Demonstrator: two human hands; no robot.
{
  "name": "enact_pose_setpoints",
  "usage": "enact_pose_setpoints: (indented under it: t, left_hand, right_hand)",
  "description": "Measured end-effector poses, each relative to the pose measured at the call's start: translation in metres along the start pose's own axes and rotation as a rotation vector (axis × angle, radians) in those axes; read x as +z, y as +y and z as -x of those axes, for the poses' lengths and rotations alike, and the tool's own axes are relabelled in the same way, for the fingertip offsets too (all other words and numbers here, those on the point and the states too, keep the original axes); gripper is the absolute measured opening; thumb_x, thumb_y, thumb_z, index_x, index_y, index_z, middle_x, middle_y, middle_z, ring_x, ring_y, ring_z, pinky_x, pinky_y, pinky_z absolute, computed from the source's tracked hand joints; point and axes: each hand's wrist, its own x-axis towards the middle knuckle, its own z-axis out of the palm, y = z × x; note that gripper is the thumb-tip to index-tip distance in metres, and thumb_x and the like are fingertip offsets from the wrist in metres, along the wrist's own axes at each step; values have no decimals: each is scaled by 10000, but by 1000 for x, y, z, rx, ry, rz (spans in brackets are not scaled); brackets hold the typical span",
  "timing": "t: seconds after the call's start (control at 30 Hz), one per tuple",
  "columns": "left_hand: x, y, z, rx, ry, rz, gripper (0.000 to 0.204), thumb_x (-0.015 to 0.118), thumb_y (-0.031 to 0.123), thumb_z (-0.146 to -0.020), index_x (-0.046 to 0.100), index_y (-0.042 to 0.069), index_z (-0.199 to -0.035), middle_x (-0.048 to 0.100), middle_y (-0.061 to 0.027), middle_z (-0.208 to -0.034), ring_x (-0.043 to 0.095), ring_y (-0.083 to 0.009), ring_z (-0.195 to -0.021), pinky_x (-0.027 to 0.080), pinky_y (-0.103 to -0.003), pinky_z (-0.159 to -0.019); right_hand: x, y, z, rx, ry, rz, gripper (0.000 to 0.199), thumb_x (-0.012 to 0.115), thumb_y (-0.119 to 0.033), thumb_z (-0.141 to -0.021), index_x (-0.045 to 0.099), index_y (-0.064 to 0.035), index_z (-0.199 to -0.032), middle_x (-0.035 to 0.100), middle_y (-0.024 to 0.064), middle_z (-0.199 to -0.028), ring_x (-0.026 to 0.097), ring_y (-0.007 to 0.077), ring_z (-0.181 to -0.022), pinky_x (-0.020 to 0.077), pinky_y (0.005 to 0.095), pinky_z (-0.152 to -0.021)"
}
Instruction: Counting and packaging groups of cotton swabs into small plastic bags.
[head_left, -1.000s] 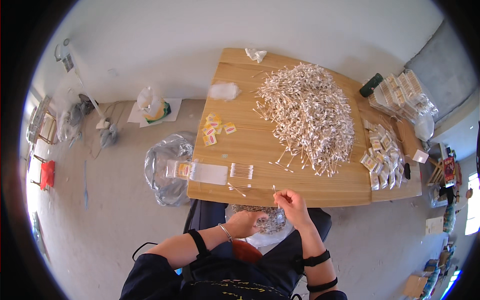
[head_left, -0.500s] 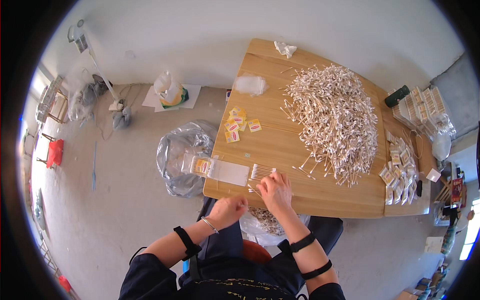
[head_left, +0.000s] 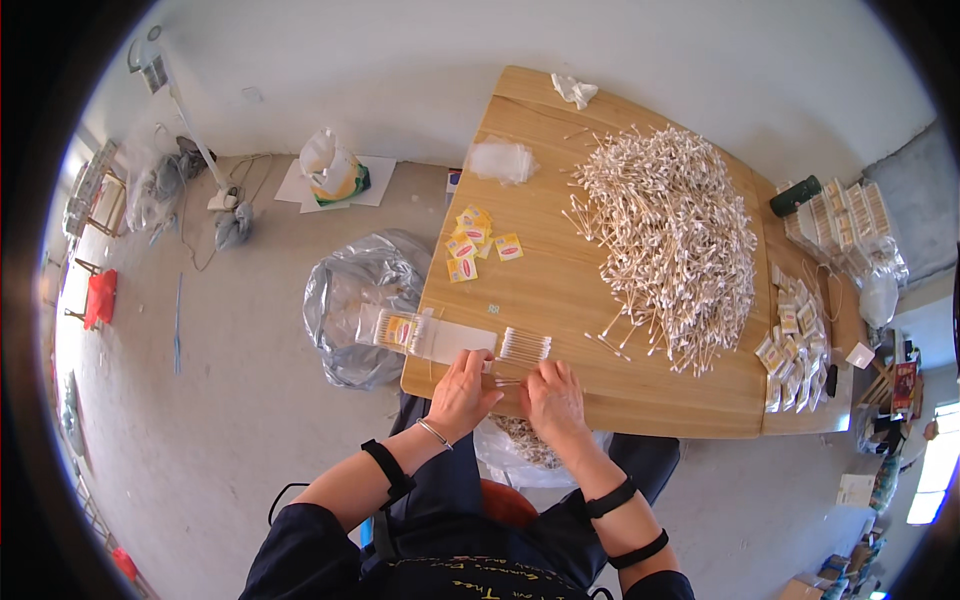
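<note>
My left hand point(head_left: 463, 395) is at the near edge of the table, its fingers closed at one end of a few cotton swabs point(head_left: 507, 381). At the other end of those swabs are the bent, closed fingers of my right hand point(head_left: 553, 402). Just beyond, a neat row of cotton swabs point(head_left: 525, 345) lies side by side on the wood. A flat white sleeve point(head_left: 455, 342) lies left of that row, partly behind my left fingers. Left of it is a clear packet of swabs with a yellow label point(head_left: 398, 330), overhanging the table's left edge.
A big heap of loose swabs point(head_left: 670, 230) covers the right of the table point(head_left: 540, 240). Yellow cards point(head_left: 463, 246) and clear sleeves point(head_left: 502, 162) lie at left. Filled packets point(head_left: 797, 345) are at far right. A grey plastic bag point(head_left: 350, 300) stands on the floor.
My left hand has moved up and right onto the table edge, reaching the swabs. My right hand has shifted slightly down and right, off the neat row.
</note>
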Motion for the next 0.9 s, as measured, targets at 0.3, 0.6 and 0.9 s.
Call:
enact_pose_setpoints:
  t: [0.3, 0.6, 0.9]
  left_hand:
    - [-2, 8, -9, -112, -46, -1, 564, 742, 125, -749, 463, 92, -1237, 556, -139, -1035, 610, -317, -933, 511, -409, -787]
    - [4, 8, -12, -56, 1, -33, 519, 723, 119, -765, 466, 112, -1216, 561, -127, -1032, 605, -336, -910, 511, -418, -754]
    - [19, 10, -13, 141, 199, -34, 658, 678, 15, -743, 389, 43, -1333, 454, -214, -1289, 419, -402, -1231, 367, -444, -1036]
  right_hand:
    - [2, 7, -16, 43, 124, -69, 65, 600, -49, -761, 618, -18, -816, 546, 77, -930, 522, 280, -972, 454, 404, -802]
    - [-7, 41, 71, 197, 115, -25, 471, 582, 26, -774, 525, 30, -1241, 488, 223, -1293, 449, 395, -1221, 348, 513, -1041]
    - [-30, 31, 59, 91, -37, -557, 305, 563, -41, -860, 581, 23, -1159, 615, 212, -1145, 563, 387, -1125, 453, 404, -977]
